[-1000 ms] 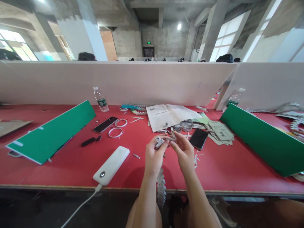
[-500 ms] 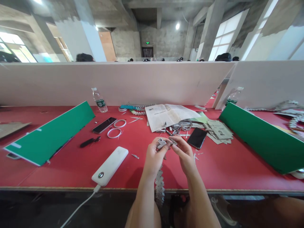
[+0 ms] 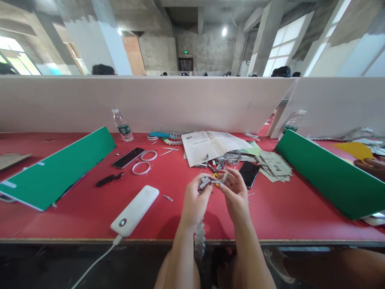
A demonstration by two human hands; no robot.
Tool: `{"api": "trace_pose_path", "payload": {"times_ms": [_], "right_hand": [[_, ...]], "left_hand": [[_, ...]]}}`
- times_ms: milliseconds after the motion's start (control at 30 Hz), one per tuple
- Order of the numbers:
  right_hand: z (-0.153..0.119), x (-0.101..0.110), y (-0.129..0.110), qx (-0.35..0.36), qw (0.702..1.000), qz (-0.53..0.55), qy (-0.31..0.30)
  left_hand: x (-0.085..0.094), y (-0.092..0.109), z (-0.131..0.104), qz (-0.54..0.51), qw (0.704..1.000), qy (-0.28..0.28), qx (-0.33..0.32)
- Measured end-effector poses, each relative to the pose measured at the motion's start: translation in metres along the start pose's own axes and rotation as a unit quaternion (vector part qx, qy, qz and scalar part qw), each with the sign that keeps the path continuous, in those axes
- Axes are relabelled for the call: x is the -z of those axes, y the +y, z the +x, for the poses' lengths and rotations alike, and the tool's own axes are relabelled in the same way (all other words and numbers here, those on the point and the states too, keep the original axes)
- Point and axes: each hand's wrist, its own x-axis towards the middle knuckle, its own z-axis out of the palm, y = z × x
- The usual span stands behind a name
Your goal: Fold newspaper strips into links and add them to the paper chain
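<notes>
My left hand (image 3: 194, 198) pinches the upper end of a folded grey paper chain (image 3: 199, 239), which hangs down past the table's front edge. Close beside it, my right hand (image 3: 236, 192) has a small folded paper strip (image 3: 224, 177) between thumb and fingers, reaching toward the chain's end. Just behind the hands lie yellow-handled pliers or scissors (image 3: 214, 170), partly hidden. A newspaper sheet (image 3: 210, 146) covers part of a heap of folded strips (image 3: 230, 159).
A black phone (image 3: 249, 173) and paper cards (image 3: 275, 166) lie right of the hands. Leftward are a white power bank (image 3: 135, 210), tape rings (image 3: 141, 167) and another phone (image 3: 128, 157). Green boards (image 3: 60, 166) flank the space. A co-worker's hand (image 3: 371, 166) is far right.
The strip in my right hand has turned and its fingers have spread a little. The yellow handles now show. At far right, a co-worker's hand and a yellow sheet have appeared.
</notes>
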Motion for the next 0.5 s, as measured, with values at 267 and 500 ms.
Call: {"api": "trace_pose_path", "payload": {"times_ms": [267,500], "right_hand": [[0.0001,0.0007,-0.0022,-0.021,1.0,0.007,0.002],[-0.0011,0.0036,0.0002,-0.05,0.998,-0.036,-0.014]], "left_hand": [[-0.0015,-0.0014,-0.0002,0.033,0.998,-0.009,-0.058],[-0.0007,-0.001,-0.0012,0.042,0.998,-0.015,-0.055]]}}
